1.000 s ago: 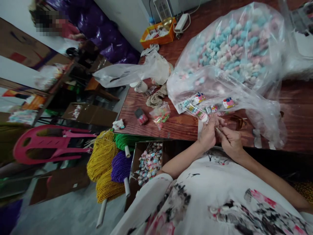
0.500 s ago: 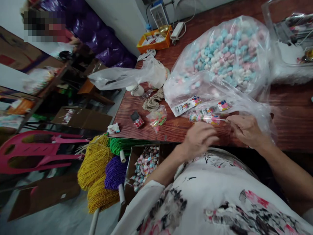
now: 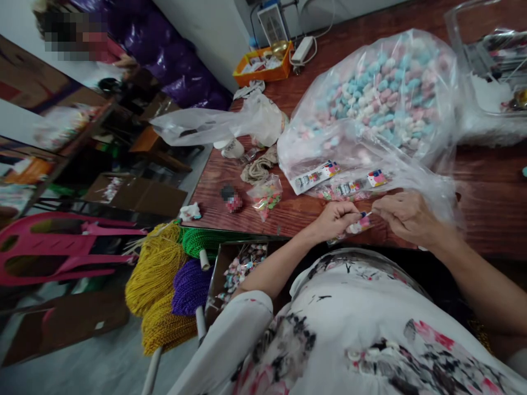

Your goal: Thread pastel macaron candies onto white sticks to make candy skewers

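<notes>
The left hand [image 3: 338, 218] grips a wrapped candy [image 3: 359, 225] at the table's [image 3: 489, 214] near edge, fingers covering part of it. The right hand [image 3: 407, 216] pinches its white stick [image 3: 369, 212], fingertips indistinct; the clear tray [image 3: 500, 113] is cut off at right.

The big bag [image 3: 387, 90] is thin, glossy plastic; in front of it, the wrapped sweet [image 3: 359, 225] wears clear film. Beneath the bag is a smooth, wood-grained tabletop [image 3: 489, 206]; beside the bag, matt cloth [image 3: 260, 168] (rough-looking).
</notes>
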Demonstrator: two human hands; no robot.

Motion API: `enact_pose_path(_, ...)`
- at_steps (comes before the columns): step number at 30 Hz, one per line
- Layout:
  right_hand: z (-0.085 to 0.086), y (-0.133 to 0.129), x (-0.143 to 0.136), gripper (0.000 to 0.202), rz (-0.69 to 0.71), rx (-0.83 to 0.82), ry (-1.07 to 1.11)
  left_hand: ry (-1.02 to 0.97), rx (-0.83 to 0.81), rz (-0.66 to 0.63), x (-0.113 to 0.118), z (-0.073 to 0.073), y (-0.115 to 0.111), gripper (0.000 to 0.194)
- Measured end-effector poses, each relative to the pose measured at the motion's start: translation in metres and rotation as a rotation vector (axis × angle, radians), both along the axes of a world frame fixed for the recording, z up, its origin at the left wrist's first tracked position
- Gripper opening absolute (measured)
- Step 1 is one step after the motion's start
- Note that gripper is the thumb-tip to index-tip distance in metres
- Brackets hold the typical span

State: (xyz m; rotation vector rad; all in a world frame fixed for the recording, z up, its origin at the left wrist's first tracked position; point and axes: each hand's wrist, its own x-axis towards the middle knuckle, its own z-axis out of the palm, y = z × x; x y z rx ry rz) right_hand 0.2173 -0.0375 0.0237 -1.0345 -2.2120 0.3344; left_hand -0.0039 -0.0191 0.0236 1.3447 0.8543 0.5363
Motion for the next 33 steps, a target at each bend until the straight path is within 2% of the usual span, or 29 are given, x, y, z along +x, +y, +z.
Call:
enact_pose_path(3,0.003,0.001,-0.012,0.018,-0.108,-0.097,0.303,-0.08,0.02,0.238,0.01,-0.007,-0.01,0.045)
enact_pose_path(6,-0.002,-0.005,-0.028,0.032,-0.299,-0.287,0.635,-0.144,0.062,0.484,0.013,-0.01,-0.01,0.044)
enact_pose_path(9,-0.016,-0.015,-0.046,0.035,-0.322,-0.399,0.706,-0.134,0.221,0.587,0.011,-0.012,-0.008,0.04)
enact_pose_path(12,-0.026,-0.021,-0.063,0.017,-0.285,-0.402,0.654,-0.114,0.45,0.582,0.011,-0.014,-0.01,0.037)
enact_pose_path(14,-0.027,-0.02,-0.069,0.012,-0.276,-0.316,0.662,-0.121,0.49,0.587,0.013,-0.018,-0.014,0.035)
enact_pose_path(16,-0.026,-0.018,-0.07,0.009,-0.275,-0.214,0.666,-0.147,0.374,0.582,0.015,-0.023,-0.018,0.035)
enact_pose_path(20,-0.024,-0.016,-0.072,0.011,-0.316,-0.102,0.612,-0.284,-0.075,0.549,0.016,-0.029,-0.024,0.044)
enact_pose_path(22,-0.026,-0.017,-0.075,0.012,-0.337,-0.06,0.6,-0.36,-0.219,0.528,0.015,-0.027,-0.026,0.046)
enact_pose_path(28,-0.035,-0.017,-0.076,0.016,-0.348,0.083,0.545,-0.529,-0.328,0.39,0.01,-0.017,-0.036,0.042)
enact_pose_path(33,-0.033,-0.015,-0.075,0.013,-0.361,0.082,0.49,-0.441,-0.324,0.334,0.005,-0.021,-0.033,0.047)
